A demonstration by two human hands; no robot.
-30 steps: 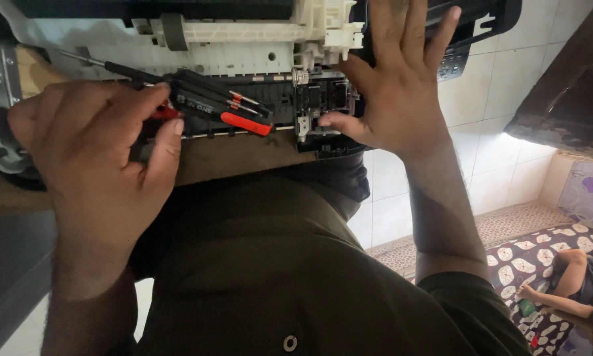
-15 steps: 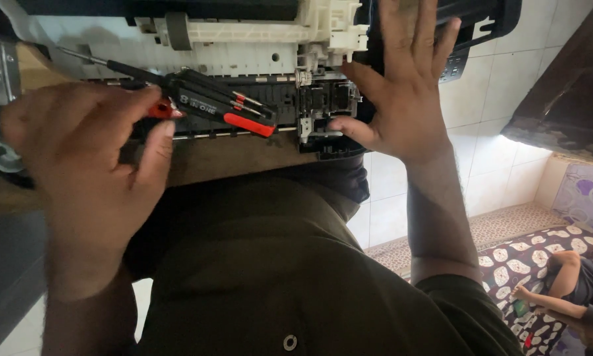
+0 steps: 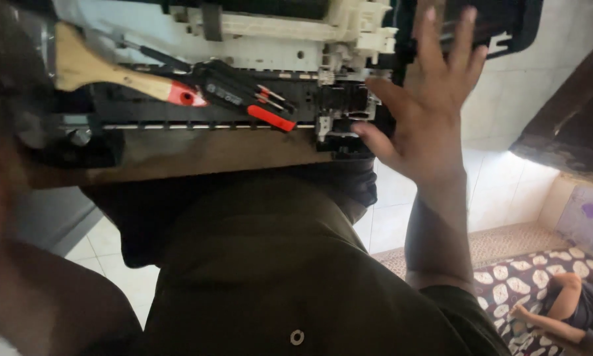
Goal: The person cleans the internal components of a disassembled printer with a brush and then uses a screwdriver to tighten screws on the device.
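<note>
A stripped-down printer (image 3: 277, 29) with a white frame and a black lower rail lies on a wooden table edge (image 3: 178, 158). My right hand (image 3: 435, 125) is spread flat against its right end, fingers apart, thumb by the black mechanism (image 3: 343, 112). It holds nothing. On the printer rest a wooden-handled brush (image 3: 112, 76) with a red collar and a black screwdriver holder (image 3: 234, 89) with red-tipped bits. My left hand (image 3: 0, 132) is a dark blur at the left edge, off the tools; its fingers cannot be made out.
My dark olive shirt (image 3: 277, 264) fills the lower middle. Pale floor tiles (image 3: 389, 224) lie below the table. At the lower right another person (image 3: 567, 303) lies on a patterned mat. A dark slab (image 3: 573, 125) juts in at the right.
My left hand has pulled away to the left off the tools, uncovering the brush and the screwdriver holder. My right hand stays spread on the printer's right end.
</note>
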